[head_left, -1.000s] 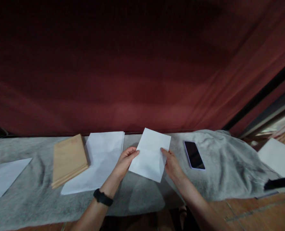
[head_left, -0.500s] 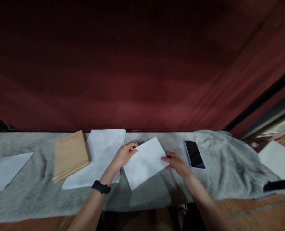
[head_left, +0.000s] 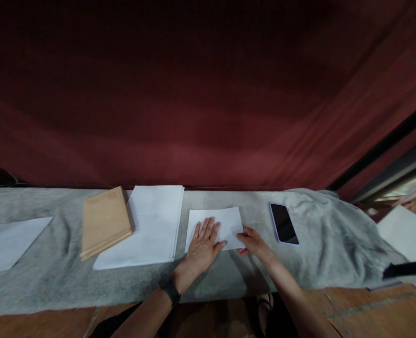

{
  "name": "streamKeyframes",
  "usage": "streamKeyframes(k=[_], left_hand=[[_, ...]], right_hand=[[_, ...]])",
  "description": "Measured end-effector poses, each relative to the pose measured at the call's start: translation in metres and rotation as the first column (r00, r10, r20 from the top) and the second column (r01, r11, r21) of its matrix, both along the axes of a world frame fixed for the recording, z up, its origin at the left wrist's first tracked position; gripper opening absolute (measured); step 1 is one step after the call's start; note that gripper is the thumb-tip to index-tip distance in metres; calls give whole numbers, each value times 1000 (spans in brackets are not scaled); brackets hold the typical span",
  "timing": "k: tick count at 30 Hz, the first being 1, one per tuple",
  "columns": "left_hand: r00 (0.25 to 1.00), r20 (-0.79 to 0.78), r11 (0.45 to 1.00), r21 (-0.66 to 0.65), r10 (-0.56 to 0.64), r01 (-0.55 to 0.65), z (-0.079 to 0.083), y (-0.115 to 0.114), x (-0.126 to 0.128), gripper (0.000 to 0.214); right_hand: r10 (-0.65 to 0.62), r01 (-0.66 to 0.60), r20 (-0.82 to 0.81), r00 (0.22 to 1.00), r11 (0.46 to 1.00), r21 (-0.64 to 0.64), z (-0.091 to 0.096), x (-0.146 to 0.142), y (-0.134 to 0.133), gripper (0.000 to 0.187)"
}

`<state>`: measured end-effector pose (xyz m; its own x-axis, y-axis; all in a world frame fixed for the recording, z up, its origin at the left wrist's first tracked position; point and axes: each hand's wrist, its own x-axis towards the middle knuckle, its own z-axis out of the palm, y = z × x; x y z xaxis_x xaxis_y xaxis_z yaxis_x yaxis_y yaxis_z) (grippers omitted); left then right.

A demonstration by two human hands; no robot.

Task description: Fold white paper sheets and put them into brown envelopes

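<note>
A small white sheet of paper (head_left: 229, 220), perhaps folded, lies on the grey cloth in front of me. My left hand (head_left: 202, 246) rests flat on it, palm down with the fingers spread. At the sheet's right edge, my right hand (head_left: 250, 241) pinches the paper between thumb and fingers. To the left is a stack of larger white paper sheets (head_left: 155, 225). Brown envelopes (head_left: 105, 218) are piled partly over that stack's left side. A dark-screened phone (head_left: 284, 224) in a light purple case lies to the right of my right hand.
Grey cloth (head_left: 320, 253) covers the long narrow surface, rumpled at the right end. Another white sheet (head_left: 11, 241) lies at the far left. A dark red curtain-like backdrop (head_left: 208, 155) rises right behind. White board-like material (head_left: 406, 232) and a black bar (head_left: 410, 269) are at the right.
My left hand has gone from holding the sheet's upper left edge to lying flat on it. The tilted paper has turned and now lies straighter. My right hand still grips its right edge.
</note>
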<state>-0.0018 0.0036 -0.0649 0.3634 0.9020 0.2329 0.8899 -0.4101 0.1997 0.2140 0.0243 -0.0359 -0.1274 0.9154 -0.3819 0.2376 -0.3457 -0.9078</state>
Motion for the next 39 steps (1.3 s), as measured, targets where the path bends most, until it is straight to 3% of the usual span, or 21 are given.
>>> streamKeyframes(k=[2,4,6,7,9,11,13,17,25,33,39], left_hand=[[1000,-14,1000,16,-7,7,1,-1,-2,59],[1000,-16,1000,16,-11,11,4,-1,-3,59],[1000,-17,1000,0,-14,14,7,0,-3,57],[1000,-19,1000,-10,-19,19,8,0,-2,57],[999,-26,999,-24,-33,33,8,1,0,54],[999,-35,999,-27,-39,39,8,2,2,53],[998,-49,999,-30,-35,34,6,3,3,52],[997,-71,1000,-22,-16,14,2,5,2,54],[995,-67,997,15,76,-75,1,2,0,55],[988,-59,989,-22,144,-145,7,-4,-6,53],[984,-32,984,-5,178,-178,4,-7,-7,50]], right_hand=[[34,-52,243,969,996,68,-2,4,-1,21],[-39,-94,526,850,970,224,-3,6,-2,21],[-189,-169,696,693,895,412,-4,5,-3,23],[-246,-219,719,651,846,487,-4,2,-2,27],[-242,-330,709,663,755,567,-6,-10,0,36],[-133,-446,693,708,678,585,-11,-28,3,42],[-62,-543,726,685,620,565,-17,-45,4,47],[-85,-583,794,602,633,510,-29,-65,6,49],[-145,-557,824,548,671,489,-33,-69,9,48],[-173,-560,867,468,701,442,-35,-39,0,52],[-193,-547,869,456,709,445,-38,-31,-7,53]])
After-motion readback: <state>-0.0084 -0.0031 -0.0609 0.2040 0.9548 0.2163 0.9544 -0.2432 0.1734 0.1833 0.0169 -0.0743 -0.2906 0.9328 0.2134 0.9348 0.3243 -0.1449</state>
